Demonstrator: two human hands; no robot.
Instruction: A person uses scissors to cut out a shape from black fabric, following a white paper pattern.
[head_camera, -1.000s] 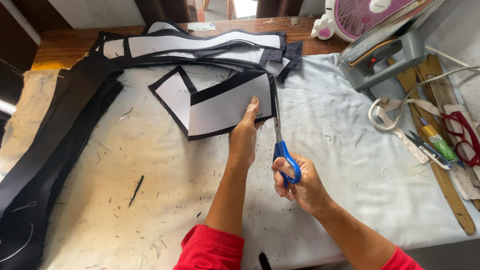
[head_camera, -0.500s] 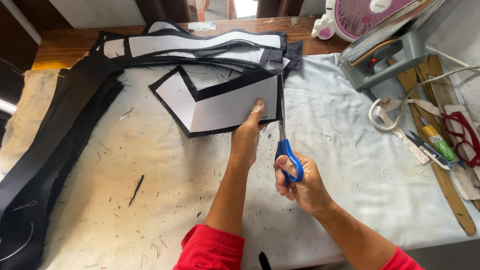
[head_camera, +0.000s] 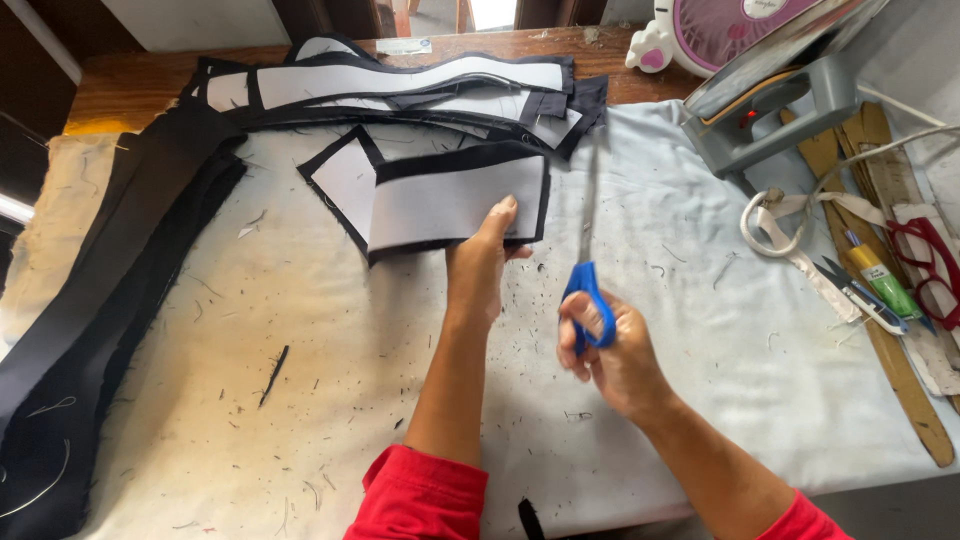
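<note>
The left hand (head_camera: 485, 262) lies palm down with its fingers partly curled, thumb stretched upward, pinching the lower right corner of a fabric piece (head_camera: 440, 200). That piece is a white panel edged in black, lying flat on the pale cloth covering the tabletop (head_camera: 700, 330), near the middle of the view. The left forearm runs straight up from a red sleeve (head_camera: 425, 495) at the bottom edge.

The right hand (head_camera: 610, 350) is closed around the blue handles of a pair of scissors (head_camera: 588, 250), fingers through the loops. The blades point away from the person, nearly upright in the view, just to the right of the fabric piece's edge; whether they touch it cannot be told. The right forearm comes in from the lower right corner.

Behind the fabric piece lies a stack of similar black-and-white strips (head_camera: 420, 85). A long pile of black cloth (head_camera: 110, 270) runs down the left side. A grey iron (head_camera: 770, 100) rests at the upper right.
</note>
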